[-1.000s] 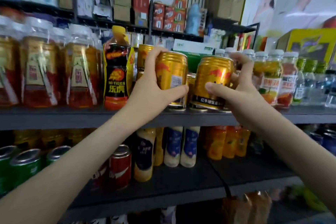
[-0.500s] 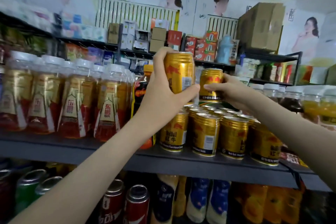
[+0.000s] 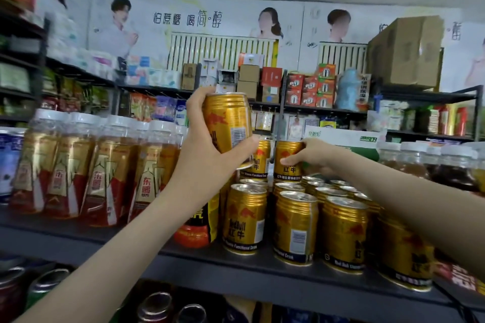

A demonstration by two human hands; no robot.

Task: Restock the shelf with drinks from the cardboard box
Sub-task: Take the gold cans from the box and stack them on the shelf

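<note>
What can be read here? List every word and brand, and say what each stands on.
"怕蔗糖 喝简·醇": wall poster.
"东鹏": clear bottle label.
"红牛", "Functional Drink": front-left can.
"Red Bull": third front can.
"红牛": back can in the right hand.
Too small: barcode digits on the raised can in the left hand.
Blurred: print on the red boxes behind.
</note>
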